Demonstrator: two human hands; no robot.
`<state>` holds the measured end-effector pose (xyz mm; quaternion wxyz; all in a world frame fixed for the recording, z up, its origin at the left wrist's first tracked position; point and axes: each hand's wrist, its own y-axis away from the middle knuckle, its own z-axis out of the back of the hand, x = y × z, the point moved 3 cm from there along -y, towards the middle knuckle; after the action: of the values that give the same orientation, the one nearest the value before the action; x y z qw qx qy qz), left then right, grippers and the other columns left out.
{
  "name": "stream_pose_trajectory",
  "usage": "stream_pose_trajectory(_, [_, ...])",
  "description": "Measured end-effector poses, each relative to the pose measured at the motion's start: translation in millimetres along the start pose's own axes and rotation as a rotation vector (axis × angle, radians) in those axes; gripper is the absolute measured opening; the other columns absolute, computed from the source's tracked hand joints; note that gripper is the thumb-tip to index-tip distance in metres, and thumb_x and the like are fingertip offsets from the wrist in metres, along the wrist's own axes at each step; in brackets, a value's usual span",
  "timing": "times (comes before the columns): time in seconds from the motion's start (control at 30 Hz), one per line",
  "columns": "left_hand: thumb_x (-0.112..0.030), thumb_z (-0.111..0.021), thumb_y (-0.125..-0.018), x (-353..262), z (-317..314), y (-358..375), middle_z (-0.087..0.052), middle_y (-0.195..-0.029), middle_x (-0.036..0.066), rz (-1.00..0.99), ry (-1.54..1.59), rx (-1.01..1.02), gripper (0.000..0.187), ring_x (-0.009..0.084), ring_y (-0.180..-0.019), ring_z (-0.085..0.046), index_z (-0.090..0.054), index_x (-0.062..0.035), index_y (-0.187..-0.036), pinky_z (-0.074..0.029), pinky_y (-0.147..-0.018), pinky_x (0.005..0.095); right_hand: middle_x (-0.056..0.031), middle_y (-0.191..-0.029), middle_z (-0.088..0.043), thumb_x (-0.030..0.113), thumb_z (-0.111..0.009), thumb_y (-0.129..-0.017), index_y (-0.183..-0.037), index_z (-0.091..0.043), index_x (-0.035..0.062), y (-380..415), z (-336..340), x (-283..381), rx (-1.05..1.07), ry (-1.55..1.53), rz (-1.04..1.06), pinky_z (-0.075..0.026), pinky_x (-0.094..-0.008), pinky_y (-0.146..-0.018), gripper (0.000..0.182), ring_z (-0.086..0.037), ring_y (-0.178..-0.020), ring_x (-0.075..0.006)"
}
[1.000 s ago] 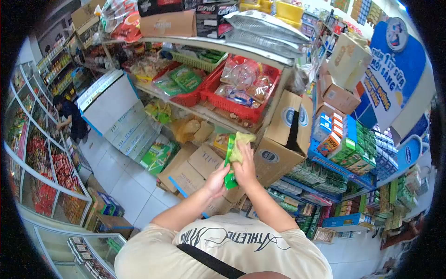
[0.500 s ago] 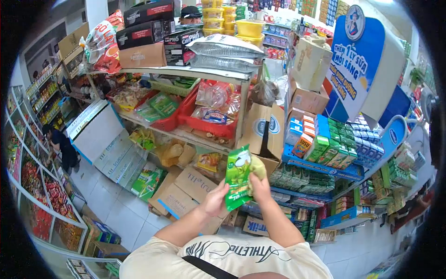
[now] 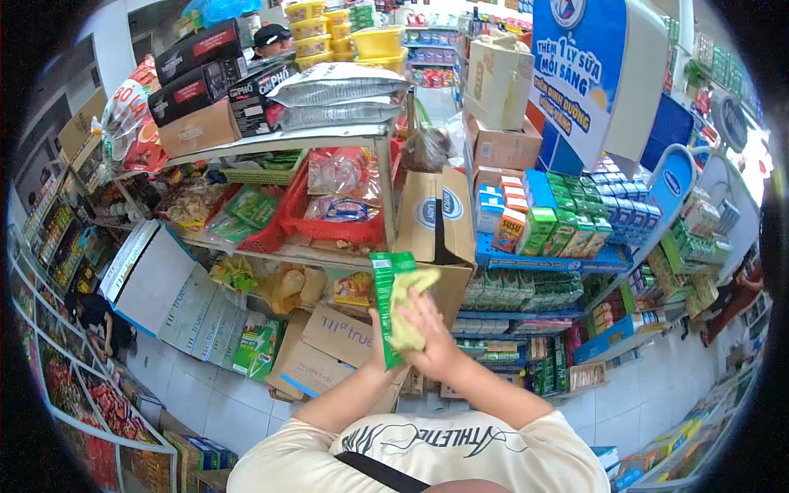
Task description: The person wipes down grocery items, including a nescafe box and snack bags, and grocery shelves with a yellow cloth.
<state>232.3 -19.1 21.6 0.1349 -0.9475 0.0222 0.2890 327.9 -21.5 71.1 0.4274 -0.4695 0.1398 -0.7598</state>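
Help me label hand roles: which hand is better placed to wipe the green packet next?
Probably the right: the right hand holds the yellow-green cloth against the green packet, so it could wipe directly. The left hand, partly hidden behind the packet, seems to support it.

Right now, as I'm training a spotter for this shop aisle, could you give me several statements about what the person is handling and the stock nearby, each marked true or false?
1. The right hand presses a pale yellow-green cloth against a shiny green plastic packet. True.
2. The left hand hangs free, touching nothing. False: the left hand supports the packet from its left side.
3. A red plastic basket sits on a lower shelf than the stacked silver-white bags. True.
4. The round yellow plastic tubs are on the tiled floor. False: the yellow tubs are stacked high, beyond the silver-white bags.
5. A brown cardboard box with round blue logos stands left of the blue drinks rack. True.
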Motion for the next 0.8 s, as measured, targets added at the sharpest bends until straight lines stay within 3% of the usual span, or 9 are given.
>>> stream_pose_trajectory(0.17, [-0.078, -0.021, -0.077, 5.4, -40.1, 24.9, -0.020, -0.146, 0.008, 0.175, -0.243, 0.032, 0.093, 0.0241, -0.131, -0.027, -0.009, -0.0147, -0.144, -0.024, -0.107, 0.0435, -0.0224, -0.142, -0.026, 0.020, -0.060, -0.073, -0.131, -0.041, 0.0061, -42.2, 29.1, -11.8, 0.013, -0.007, -0.134, -0.018, -0.0435, -0.108, 0.063, -0.023, -0.132, -0.0405])
stream_pose_trajectory(0.27, [-0.075, -0.026, -0.079, -17.2, -28.8, 4.0, -0.037, -0.137, 0.009, -0.034, 0.084, -0.258, 0.084, 0.0294, -0.125, -0.037, -0.030, -0.0154, -0.138, -0.029, -0.103, 0.0471, -0.0216, -0.140, -0.031, 0.018, -0.060, -0.072, -0.132, -0.040, 0.0062, -33.5, 9.3, 7.2, 0.207, -0.043, -0.055, -0.019, -0.0460, -0.108, 0.064, -0.028, -0.130, -0.0395])
stream_pose_trajectory(0.3, [-0.076, -0.027, -0.078, -23.3, -3.7, -0.2, -0.048, -0.127, 0.012, -0.055, 0.321, 0.041, 0.084, 0.0325, -0.118, -0.043, -0.035, -0.0141, -0.135, -0.033, -0.099, 0.0529, -0.0217, -0.140, -0.031, 0.018, -0.060, -0.072, -0.132, -0.040, 0.0070, -28.2, -0.3, 14.4, 0.266, -0.066, -0.027, -0.019, -0.0471, -0.108, 0.064, -0.029, -0.129, -0.0396])
stream_pose_trajectory(0.37, [-0.078, -0.029, -0.076, -46.7, 14.6, 2.0, -0.051, -0.123, 0.013, -0.022, 0.273, -0.090, 0.088, 0.0347, -0.115, -0.047, -0.034, -0.0129, -0.135, -0.034, -0.096, 0.0582, -0.0205, -0.140, -0.032, 0.018, -0.061, -0.072, -0.132, -0.040, 0.0087, -14.8, -17.0, 14.1, 0.249, -0.122, 0.021, -0.021, -0.0477, -0.107, 0.064, -0.031, -0.128, -0.0404])
stream_pose_trajectory(0.47, [-0.077, -0.027, -0.077, -40.4, 4.1, 5.9, -0.046, -0.129, 0.013, -0.054, 0.080, 0.145, 0.088, 0.0326, -0.120, -0.042, -0.032, -0.0124, -0.137, -0.032, -0.100, 0.0540, -0.0197, -0.140, -0.032, 0.017, -0.061, -0.071, -0.131, -0.041, 0.0090, -12.6, -19.5, 4.4, 0.131, -0.124, 0.033, -0.022, -0.0460, -0.107, 0.064, -0.032, -0.127, -0.0409])
stream_pose_trajectory(0.5, [-0.076, -0.026, -0.077, -29.0, -13.5, 14.6, -0.040, -0.135, 0.013, -0.003, 0.006, -0.192, 0.088, 0.0303, -0.124, -0.038, -0.029, -0.0123, -0.138, -0.029, -0.104, 0.0484, -0.0204, -0.139, -0.032, 0.019, -0.061, -0.071, -0.130, -0.042, 0.0079, -20.6, -7.7, 6.7, 0.052, -0.132, -0.018, -0.021, -0.0464, -0.107, 0.063, -0.030, -0.127, -0.0411])
stream_pose_trajectory(0.57, [-0.074, -0.025, -0.080, -11.4, -26.7, 37.1, -0.035, -0.138, 0.014, 0.181, -0.137, -0.213, 0.086, 0.0278, -0.127, -0.035, -0.027, -0.0130, -0.139, -0.027, -0.106, 0.0443, -0.0207, -0.139, -0.033, 0.022, -0.060, -0.071, -0.131, -0.041, 0.0075, -29.1, 4.4, -10.4, -0.030, -0.122, -0.164, -0.021, -0.0471, -0.107, 0.064, -0.029, -0.127, -0.0425])
stream_pose_trajectory(0.67, [-0.076, -0.026, -0.078, -3.6, -30.2, 34.3, -0.034, -0.139, 0.015, 0.073, -0.144, -0.251, 0.088, 0.0298, -0.127, -0.035, -0.025, -0.0131, -0.140, -0.026, -0.106, 0.0454, -0.0209, -0.139, -0.032, 0.021, -0.060, -0.072, -0.133, -0.038, 0.0074, -29.5, 3.1, -15.8, 0.042, -0.067, -0.109, -0.021, -0.0476, -0.107, 0.066, -0.029, -0.127, -0.0439])
stream_pose_trajectory(0.8, [-0.078, -0.029, -0.076, -48.9, -2.6, 9.2, -0.035, -0.138, 0.017, -0.031, 0.266, 0.123, 0.093, 0.0346, -0.124, -0.037, -0.026, -0.0098, -0.140, -0.026, -0.106, 0.0464, -0.0207, -0.140, -0.031, 0.017, -0.058, -0.071, -0.134, -0.036, 0.0075, -10.6, -17.4, 12.5, 0.233, -0.007, 0.060, -0.023, -0.0467, -0.106, 0.067, -0.032, -0.126, -0.0424])
